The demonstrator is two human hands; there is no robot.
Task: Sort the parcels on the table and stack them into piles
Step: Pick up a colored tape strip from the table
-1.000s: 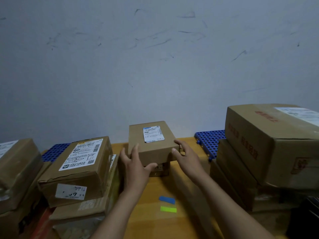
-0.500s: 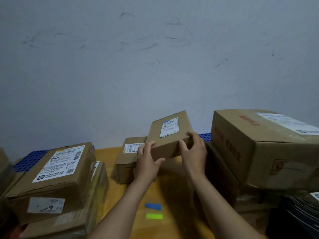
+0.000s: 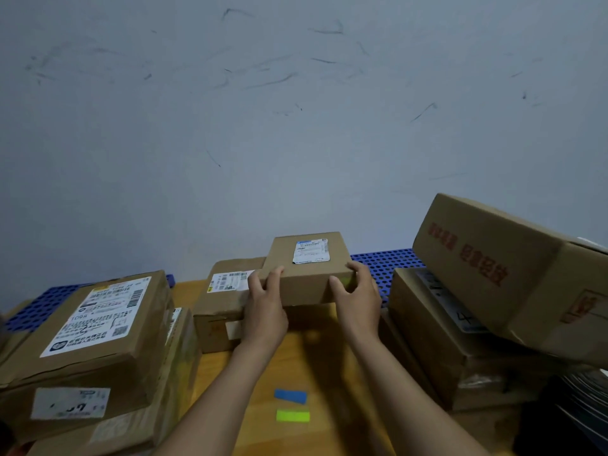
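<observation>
I hold a small brown parcel (image 3: 306,284) with a white label on top, lifted above the wooden table (image 3: 316,373). My left hand (image 3: 265,307) grips its left front corner and my right hand (image 3: 357,301) grips its right front corner. Just left of it and lower stands another small labelled parcel (image 3: 220,301) on the table. A pile of larger labelled parcels (image 3: 98,330) fills the left side. On the right stands a pile topped by a big tilted box (image 3: 513,278) with red print.
A blue tape strip (image 3: 290,396) and a green tape strip (image 3: 292,416) lie on the table in front of me. Blue perforated mats (image 3: 381,261) run along the grey wall at the back. Something dark (image 3: 572,409) sits at the lower right.
Both hands lifted the small parcel off the parcel it rested on and carried it right; it tilted, then came level again. The lower parcel now shows at its left.
</observation>
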